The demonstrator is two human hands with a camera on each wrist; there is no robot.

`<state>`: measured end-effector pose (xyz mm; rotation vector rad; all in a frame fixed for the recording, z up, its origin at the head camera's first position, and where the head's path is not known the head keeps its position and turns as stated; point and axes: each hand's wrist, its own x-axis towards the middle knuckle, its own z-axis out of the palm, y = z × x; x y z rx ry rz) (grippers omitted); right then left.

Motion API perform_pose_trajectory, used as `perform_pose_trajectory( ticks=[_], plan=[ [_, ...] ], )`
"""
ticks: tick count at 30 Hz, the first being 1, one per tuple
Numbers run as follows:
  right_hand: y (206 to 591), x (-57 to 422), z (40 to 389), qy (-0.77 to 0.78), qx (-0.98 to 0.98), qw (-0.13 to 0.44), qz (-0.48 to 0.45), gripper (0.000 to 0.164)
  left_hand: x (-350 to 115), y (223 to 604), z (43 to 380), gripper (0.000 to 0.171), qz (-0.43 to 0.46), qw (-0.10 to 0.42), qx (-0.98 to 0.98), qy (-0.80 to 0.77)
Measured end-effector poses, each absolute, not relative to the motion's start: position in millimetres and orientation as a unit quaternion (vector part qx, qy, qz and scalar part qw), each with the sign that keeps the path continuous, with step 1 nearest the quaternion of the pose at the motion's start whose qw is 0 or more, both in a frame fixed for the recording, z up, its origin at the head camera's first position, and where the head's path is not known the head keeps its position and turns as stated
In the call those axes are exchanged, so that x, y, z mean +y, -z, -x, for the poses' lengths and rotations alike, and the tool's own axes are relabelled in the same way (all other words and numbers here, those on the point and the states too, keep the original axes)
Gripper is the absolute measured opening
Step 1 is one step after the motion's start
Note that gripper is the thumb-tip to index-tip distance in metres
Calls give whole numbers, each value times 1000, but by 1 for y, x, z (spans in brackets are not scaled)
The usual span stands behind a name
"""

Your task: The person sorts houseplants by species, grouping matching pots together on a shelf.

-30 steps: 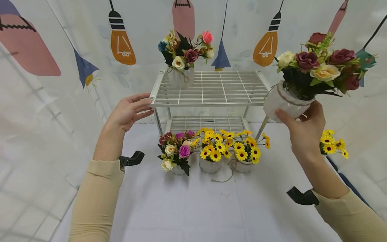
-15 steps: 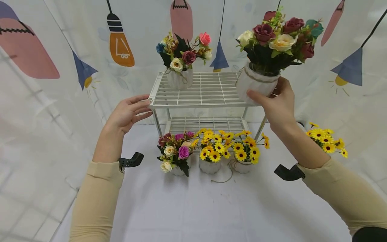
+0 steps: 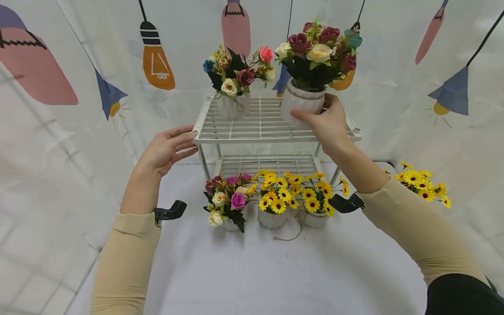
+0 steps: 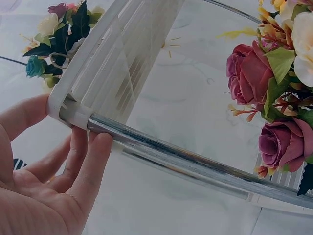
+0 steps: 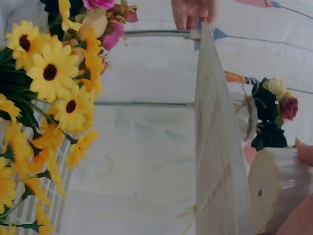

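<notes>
My right hand (image 3: 328, 120) holds a white pot (image 3: 301, 103) of artificial roses (image 3: 316, 52), thumb across its front, over the right half of the wire rack's upper shelf (image 3: 264, 124). In the right wrist view the pot's underside (image 5: 266, 181), with a small hole, faces the shelf closely. At the front left corner of the rack, my left hand (image 3: 165, 148) grips the frame. In the left wrist view its fingers (image 4: 95, 161) touch the metal post (image 4: 146, 139) under the corner. Another white pot of mixed flowers (image 3: 234, 105) stands at the upper shelf's left side.
Before the lower shelf (image 3: 271, 162) stand a pot of purple and cream roses (image 3: 228, 201) and two pots of yellow daisies (image 3: 275, 197). A loose twine end (image 3: 289, 239) lies on the white table (image 3: 271, 275). More yellow daisies (image 3: 423, 181) stand at the right.
My right hand has carried the rose pot leftward from beside the rack to over its upper shelf, and the pot is now more upright. The left hand stays at the corner.
</notes>
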<state>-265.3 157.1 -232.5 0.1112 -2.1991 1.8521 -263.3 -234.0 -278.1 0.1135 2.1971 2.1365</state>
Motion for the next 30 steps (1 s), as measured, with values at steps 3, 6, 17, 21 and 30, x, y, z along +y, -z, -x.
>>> perform_pose_trajectory(
  ticks=[3,6,17,21,30],
  plan=[
    [232,152,275,-640,-756,133,-46,90,-234,278,263,66,-38,37,717,-695],
    [230,146,286,-634,-761,130,-47,90,-235,277,263,67,-39,36,718,-694],
    [229,123,314,-613,-783,100,-35,90,-234,279,263,67,-42,34,719,-693],
    [227,115,322,-597,-796,95,-26,90,-234,280,263,67,-41,33,717,-696],
    [228,105,334,-559,-824,88,-13,88,-234,281,264,66,-44,31,711,-701]
  ],
)
